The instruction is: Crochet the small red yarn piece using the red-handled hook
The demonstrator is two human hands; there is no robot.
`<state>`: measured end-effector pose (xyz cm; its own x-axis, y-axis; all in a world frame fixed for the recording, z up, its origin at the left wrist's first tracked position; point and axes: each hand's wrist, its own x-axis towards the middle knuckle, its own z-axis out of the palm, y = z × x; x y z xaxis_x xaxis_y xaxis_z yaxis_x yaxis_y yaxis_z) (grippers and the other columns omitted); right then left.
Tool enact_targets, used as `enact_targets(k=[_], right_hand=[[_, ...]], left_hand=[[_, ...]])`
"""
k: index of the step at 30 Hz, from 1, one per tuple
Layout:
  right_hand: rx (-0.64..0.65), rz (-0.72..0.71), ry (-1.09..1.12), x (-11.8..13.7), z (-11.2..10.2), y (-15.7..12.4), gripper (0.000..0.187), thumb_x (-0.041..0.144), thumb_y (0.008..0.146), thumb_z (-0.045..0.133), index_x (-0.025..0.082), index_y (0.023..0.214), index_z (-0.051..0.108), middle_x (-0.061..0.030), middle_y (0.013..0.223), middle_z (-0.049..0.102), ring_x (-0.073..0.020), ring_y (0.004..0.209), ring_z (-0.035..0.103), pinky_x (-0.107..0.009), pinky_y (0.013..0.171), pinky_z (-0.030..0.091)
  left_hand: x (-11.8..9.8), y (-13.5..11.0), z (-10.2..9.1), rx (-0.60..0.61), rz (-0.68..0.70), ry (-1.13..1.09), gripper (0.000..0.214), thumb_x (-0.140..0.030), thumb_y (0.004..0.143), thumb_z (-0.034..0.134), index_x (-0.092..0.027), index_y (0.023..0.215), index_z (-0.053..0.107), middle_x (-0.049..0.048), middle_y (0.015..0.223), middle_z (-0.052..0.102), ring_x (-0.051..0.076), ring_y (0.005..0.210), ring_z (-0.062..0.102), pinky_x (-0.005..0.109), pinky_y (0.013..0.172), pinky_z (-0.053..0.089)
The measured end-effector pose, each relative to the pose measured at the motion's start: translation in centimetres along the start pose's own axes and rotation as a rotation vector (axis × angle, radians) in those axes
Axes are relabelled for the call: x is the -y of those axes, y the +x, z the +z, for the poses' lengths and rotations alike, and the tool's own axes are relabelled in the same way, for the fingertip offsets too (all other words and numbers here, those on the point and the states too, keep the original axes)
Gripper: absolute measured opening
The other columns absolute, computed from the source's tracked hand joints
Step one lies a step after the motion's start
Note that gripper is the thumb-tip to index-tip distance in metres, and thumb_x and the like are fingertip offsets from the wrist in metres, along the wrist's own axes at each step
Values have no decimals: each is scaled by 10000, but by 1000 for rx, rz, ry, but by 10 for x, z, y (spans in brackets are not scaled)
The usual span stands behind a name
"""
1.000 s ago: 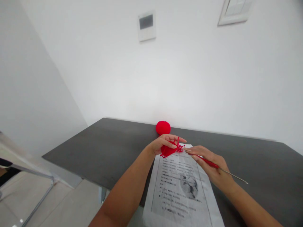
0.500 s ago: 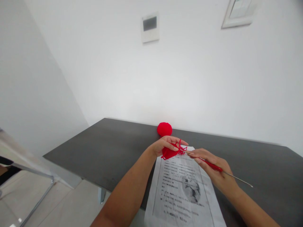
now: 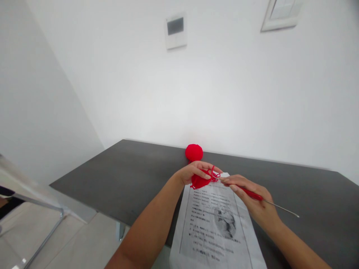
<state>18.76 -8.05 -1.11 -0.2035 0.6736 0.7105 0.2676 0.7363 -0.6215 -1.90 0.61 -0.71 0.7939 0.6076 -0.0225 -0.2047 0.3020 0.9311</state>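
Note:
My left hand pinches a small piece of red crochet work between thumb and fingers, and a strand of red yarn runs over its forefinger. My right hand is closed around the red handle of a crochet hook. The hook's tip meets the loose red loops at the right side of the work, while its thin metal other end sticks out behind the hand. Just beyond my left hand, a ball of red yarn sits on the dark table.
A printed sheet of paper with a dark oval picture lies under my hands and reaches past the table's front edge. Behind the table rises a white wall with a small panel. Chair parts stand at lower left.
The right hand and hook have shifted very slightly left and up relative to the work. Otherwise the whole view has only drifted a little; both grips are the same.

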Motion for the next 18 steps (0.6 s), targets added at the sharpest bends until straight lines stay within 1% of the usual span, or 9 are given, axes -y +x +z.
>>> enact_targets(k=[4,6,8,11,13,16,18], right_hand=[[46,21,26,-1,-3,1,139,248,883,595,254,934,724,-46,931,756,-198,883,704,-294,810,566],[52,62,46,-2,-5,1,135,279,877,607,255,919,734,-46,920,760,-200,874,708,-288,796,568],[43,140,71,-4,-6,1,141,320,868,622,251,887,744,-46,884,764,-198,843,713,-275,764,571],[8,268,155,-8,-5,1,187,377,848,643,226,847,753,-57,820,762,-199,775,714,-279,719,576],[-20,326,263,-10,-3,1,203,388,837,654,211,856,751,-66,812,762,-202,747,712,-299,715,580],[-77,385,416,-12,1,2,201,401,824,666,217,853,741,-58,769,764,-200,687,718,-322,702,591],[-132,396,442,-12,3,3,214,422,811,674,220,847,735,-55,743,764,-205,655,720,-339,693,597]], left_hand=[[0,-1,-1,5,20,-6,420,-143,551,725,-101,969,718,38,682,690,99,566,584,201,560,417],[0,0,-2,-12,20,0,413,-140,548,728,-101,959,719,46,704,696,101,579,588,203,568,417],[1,0,-3,-36,22,16,410,-142,540,743,-108,948,722,58,758,709,108,613,601,208,588,424],[1,1,-3,-53,34,54,414,-159,514,784,-116,921,729,71,815,715,130,678,621,227,646,442],[1,1,-1,-61,46,88,395,-177,507,810,-122,891,733,68,816,711,139,717,624,239,689,447],[1,3,2,-86,63,131,336,-205,512,837,-130,823,733,50,792,700,127,728,614,239,713,438],[3,5,4,-117,71,137,312,-227,505,850,-134,775,725,34,750,691,116,695,602,238,696,430]])
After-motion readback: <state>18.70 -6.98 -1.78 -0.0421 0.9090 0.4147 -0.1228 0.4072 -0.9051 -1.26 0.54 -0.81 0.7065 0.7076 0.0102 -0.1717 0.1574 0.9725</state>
